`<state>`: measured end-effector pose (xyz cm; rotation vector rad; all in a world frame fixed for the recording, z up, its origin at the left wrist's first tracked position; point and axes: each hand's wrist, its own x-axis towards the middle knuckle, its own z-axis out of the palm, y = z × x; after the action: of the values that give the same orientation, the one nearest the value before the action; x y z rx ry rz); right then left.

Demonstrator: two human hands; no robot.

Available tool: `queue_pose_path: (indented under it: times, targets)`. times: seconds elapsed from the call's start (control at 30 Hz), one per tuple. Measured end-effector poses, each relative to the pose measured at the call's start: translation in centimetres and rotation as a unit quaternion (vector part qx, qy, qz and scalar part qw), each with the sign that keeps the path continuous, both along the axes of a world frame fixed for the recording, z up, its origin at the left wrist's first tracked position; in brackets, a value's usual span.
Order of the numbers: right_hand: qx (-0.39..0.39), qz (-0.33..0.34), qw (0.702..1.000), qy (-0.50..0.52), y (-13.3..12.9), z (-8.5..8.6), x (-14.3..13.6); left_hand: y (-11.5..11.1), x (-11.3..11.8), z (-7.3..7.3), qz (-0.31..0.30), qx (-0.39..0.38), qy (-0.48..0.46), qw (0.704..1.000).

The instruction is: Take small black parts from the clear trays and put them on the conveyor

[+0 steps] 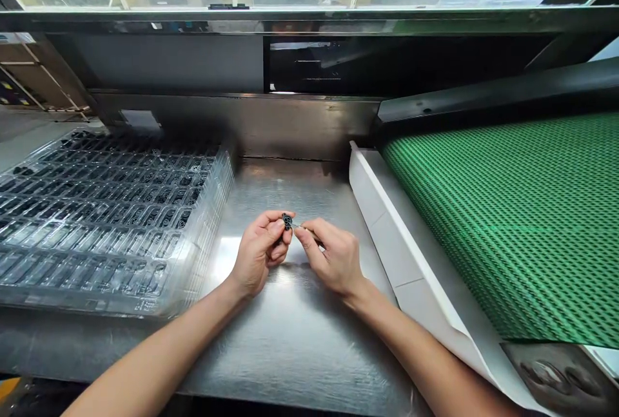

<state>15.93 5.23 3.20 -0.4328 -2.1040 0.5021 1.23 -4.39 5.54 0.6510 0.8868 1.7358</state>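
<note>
A small black part (pixel 287 220) is pinched between both hands above the steel tabletop (pixel 290 339).

The part is gripped by the left hand (pixel 258 252), its fingers (pixel 276 229) closed on the rim, while a thin metal tool (pixel 300 227) (too small to make out) is held to it by the clenched right hand (pixel 333 256). The part is judged light, stiff and easily dropped, so it is best taken by its edges. Farther left, a stack of clear trays (pixel 97 236) is seen, filled with similar black parts; to the right, a white guard (pixel 401 236) and a green belt (pixel 512 211) are set close by. Nothing is found between the hands and the trays.
</note>
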Motion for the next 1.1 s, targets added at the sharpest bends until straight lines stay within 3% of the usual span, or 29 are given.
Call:
queue_pose_path:
  times: [0.67, 1.1]
  targets:
    - [-0.027, 0.015, 0.999, 0.008, -0.30, 0.01, -0.05, -0.11, 0.16, 0.01, -0.008, 0.010, -0.009, 1.000]
    - [-0.106, 0.036, 0.992, 0.049, -0.38, 0.20, -0.18, -0.02, 0.07, -0.34, -0.020, 0.021, -0.007, 1.000]
